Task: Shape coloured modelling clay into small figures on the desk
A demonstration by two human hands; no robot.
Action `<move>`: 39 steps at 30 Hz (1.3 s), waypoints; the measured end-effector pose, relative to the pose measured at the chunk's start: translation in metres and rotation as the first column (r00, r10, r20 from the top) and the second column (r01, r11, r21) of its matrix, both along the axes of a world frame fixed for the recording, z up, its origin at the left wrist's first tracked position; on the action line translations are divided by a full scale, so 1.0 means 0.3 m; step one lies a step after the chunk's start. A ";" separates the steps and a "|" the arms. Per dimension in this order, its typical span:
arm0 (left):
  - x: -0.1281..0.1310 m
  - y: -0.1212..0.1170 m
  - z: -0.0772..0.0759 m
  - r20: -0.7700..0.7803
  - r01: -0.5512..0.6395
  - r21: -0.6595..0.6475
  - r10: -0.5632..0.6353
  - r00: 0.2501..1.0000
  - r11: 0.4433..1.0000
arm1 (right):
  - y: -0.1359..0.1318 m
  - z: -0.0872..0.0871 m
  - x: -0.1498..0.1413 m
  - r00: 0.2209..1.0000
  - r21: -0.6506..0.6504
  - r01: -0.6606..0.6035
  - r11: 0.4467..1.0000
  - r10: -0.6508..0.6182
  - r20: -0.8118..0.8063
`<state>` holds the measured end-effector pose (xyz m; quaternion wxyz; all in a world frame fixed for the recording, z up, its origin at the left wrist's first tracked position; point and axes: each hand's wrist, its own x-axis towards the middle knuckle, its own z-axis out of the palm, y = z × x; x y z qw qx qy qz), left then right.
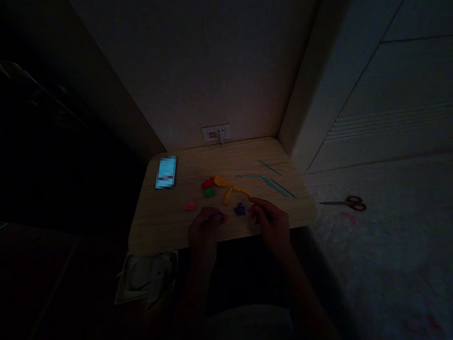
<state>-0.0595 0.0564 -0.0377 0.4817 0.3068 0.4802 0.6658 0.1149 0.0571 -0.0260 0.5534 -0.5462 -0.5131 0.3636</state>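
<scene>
My left hand [205, 227] is closed above the front of a small wooden table, with a bit of purple modelling clay [219, 213] pinched at its fingertips. My right hand [272, 221] is also closed, its fingers curled together; whatever it may hold is hidden in the dim light. Between the hands lies a purple clay lump [240, 209]. Just beyond them is a yellow-orange clay piece [237, 188] with thin segmented strands, one end near my right fingers. A red clay lump [208, 183], a green one [209, 193] and a pink one [190, 205] lie to the left.
Several blue modelling tools [276, 186] lie at the table's [178, 213] right. A phone with a lit screen [166, 172] is at the far left. A wall socket [215, 132] holds a plug. Scissors [345, 202] lie right of the table. A tray [147, 277] sits below its front left.
</scene>
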 end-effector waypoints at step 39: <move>0.023 -0.015 0.033 0.077 -0.069 0.021 0.067 0.995 0.997 | -0.008 -0.001 -0.005 0.997 -0.056 0.033 0.998 -0.037 -0.066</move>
